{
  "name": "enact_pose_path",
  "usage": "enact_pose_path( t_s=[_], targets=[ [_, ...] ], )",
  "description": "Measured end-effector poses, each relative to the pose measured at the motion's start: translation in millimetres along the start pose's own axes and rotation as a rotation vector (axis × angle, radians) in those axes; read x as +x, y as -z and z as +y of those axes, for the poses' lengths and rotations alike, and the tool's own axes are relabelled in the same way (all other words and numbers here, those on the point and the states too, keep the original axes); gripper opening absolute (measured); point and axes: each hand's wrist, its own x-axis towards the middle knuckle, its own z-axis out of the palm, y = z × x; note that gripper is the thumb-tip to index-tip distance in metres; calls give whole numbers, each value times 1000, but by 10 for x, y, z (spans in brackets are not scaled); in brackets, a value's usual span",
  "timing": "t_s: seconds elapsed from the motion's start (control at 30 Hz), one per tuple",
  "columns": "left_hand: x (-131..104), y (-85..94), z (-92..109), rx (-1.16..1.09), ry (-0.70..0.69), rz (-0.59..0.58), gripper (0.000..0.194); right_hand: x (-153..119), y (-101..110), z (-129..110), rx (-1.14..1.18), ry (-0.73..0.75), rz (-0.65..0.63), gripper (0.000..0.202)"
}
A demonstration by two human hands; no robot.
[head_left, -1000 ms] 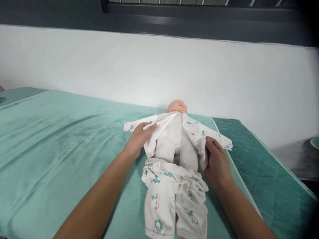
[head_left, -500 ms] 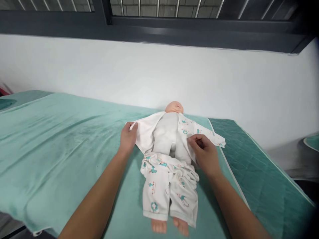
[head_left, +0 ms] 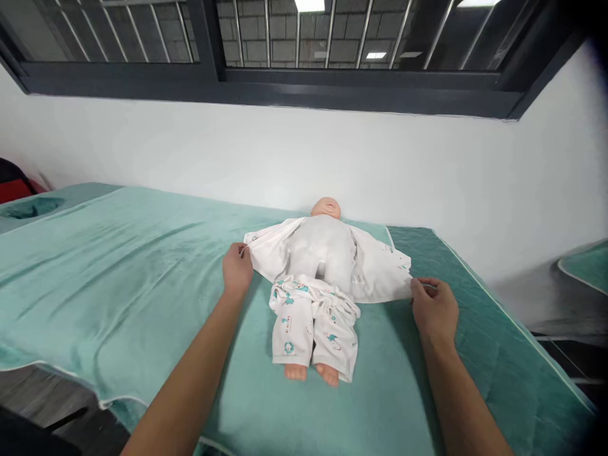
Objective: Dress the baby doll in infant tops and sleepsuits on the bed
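A baby doll (head_left: 319,244) lies on its back, head toward the wall and feet toward me. Its white printed jacket (head_left: 380,269) is spread wide at the front, baring the pale cloth torso. My left hand (head_left: 237,269) pinches the jacket's edge on the left side. On the right side, the front panel is stretched out flat, its edge pinched by my right hand (head_left: 433,307). Printed baby trousers (head_left: 292,323) cover the doll's legs, with the waist bunched at the hips and the bare feet showing below.
A light green sheet (head_left: 156,285) covers the bed under the doll, over a darker quilted green cover (head_left: 479,329) at the right. Behind stands a white wall (head_left: 213,152) below a dark-framed barred window (head_left: 304,88). A red and black object (head_left: 16,187) is at the far left.
My right hand has moved outward to the right, drawing the right front panel open. My left hand still holds the left edge. The view has tilted up and back a little.
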Motion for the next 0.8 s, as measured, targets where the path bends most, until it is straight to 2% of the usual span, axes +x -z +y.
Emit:
enact_pose_path(
  t_s=[0.1, 0.17, 0.23, 0.3, 0.37, 0.43, 0.5, 0.57, 0.67, 0.8],
  targets=[
    [-6, -26, -34, 91, -61, 24, 21, -32, 25, 72, -216, 68, -24, 26],
    [-5, -43, -53, 123, -123, 40, 27, -56, -2, 71, -306, 166, 11, 25],
    [-10, -54, -39, 106, -194, 55, 29, -86, -43, 42, -311, 294, 55, 23],
    [-34, -52, 22, 3, -236, 26, 26, -126, -84, -3, -236, 421, 30, 19],
    [-86, -32, 123, -196, -200, -115, 20, -173, -116, -52, -118, 523, -83, 18],
    [-159, 6, 238, -403, -110, -371, 21, -227, -135, -101, -13, 589, -240, 17],
    [-230, 54, 337, -494, -53, -648, 25, -282, -140, -151, 53, 620, -400, 17],
    [-281, 102, 401, -495, -54, -861, 26, -340, -137, -206, 99, 617, -535, 15],
    [-302, 163, 434, -504, -88, -1037, 23, -428, -137, -288, 171, 595, -703, 13],
    [-266, 220, 429, -519, -202, -1161, 17, -514, -164, -353, 246, 580, -906, 12]
  ],
)
